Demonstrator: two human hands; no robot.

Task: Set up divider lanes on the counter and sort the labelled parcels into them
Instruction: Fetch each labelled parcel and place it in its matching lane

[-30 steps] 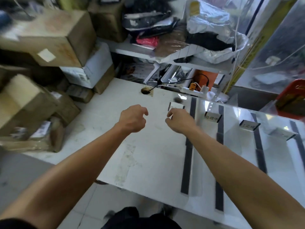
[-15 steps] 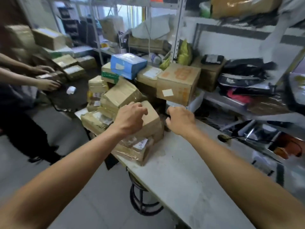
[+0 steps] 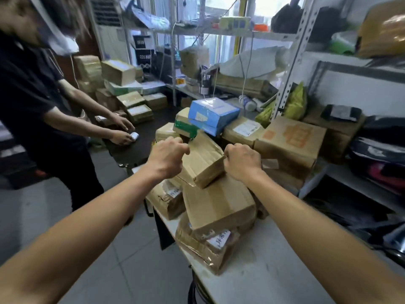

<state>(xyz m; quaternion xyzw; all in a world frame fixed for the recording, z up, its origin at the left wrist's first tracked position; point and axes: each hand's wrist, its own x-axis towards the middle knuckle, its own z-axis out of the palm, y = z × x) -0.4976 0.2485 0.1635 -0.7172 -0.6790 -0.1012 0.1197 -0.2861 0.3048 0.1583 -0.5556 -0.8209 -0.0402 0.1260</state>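
A pile of brown cardboard parcels sits at the left end of the white counter (image 3: 252,273). On top lies a tilted taped parcel (image 3: 202,161). My left hand (image 3: 168,157) hovers at its upper left edge with fingers curled. My right hand (image 3: 241,162) is at its right edge, also curled. Neither hand plainly holds anything. Below it lie a bigger brown parcel (image 3: 217,205) and a crumpled one with a handwritten label (image 3: 219,240). The divider lanes are out of view.
A blue box (image 3: 212,113) and a big box with orange print (image 3: 289,141) stand behind the pile. Metal shelving (image 3: 293,62) with bags runs along the right. At the left, a person in black (image 3: 32,102) handles a small white item (image 3: 134,136) on a dark table.
My view has swung left from the divider strips on the counter to the parcel pile. Both hands moved with it and now flank the top parcel, still curled.
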